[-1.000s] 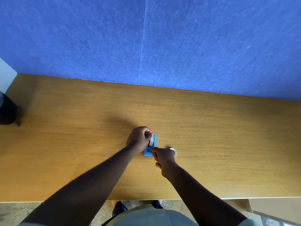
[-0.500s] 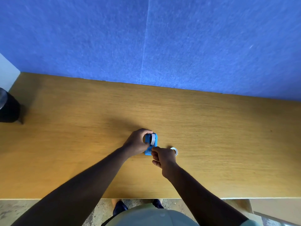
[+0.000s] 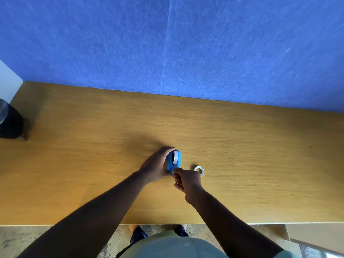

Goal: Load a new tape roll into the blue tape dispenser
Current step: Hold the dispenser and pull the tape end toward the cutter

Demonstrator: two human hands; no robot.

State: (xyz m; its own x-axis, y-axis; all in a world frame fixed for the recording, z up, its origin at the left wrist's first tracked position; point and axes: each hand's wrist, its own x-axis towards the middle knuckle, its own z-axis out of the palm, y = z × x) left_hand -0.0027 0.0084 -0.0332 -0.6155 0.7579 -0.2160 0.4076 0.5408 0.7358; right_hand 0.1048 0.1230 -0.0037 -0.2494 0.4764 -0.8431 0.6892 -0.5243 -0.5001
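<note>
The blue tape dispenser (image 3: pixel 172 162) stands on the wooden table (image 3: pixel 242 146) near its middle, with a whitish tape roll (image 3: pixel 175 157) seated in its top slot. My left hand (image 3: pixel 155 165) wraps the dispenser's left side and holds it. My right hand (image 3: pixel 187 180) is closed, thumb and finger pinched at the dispenser's near end; what it pinches is too small to tell. A second small white ring of tape (image 3: pixel 199 170) lies flat on the table just right of my right hand.
A black cylindrical container (image 3: pixel 9 121) stands at the table's far left edge. A blue felt wall (image 3: pixel 167 43) backs the table. The table's front edge runs just before my body, with floor and shoes below.
My left hand has slid from over the dispenser's top to its left side, which uncovers the roll in the slot. My right hand stays pinched at the near end.
</note>
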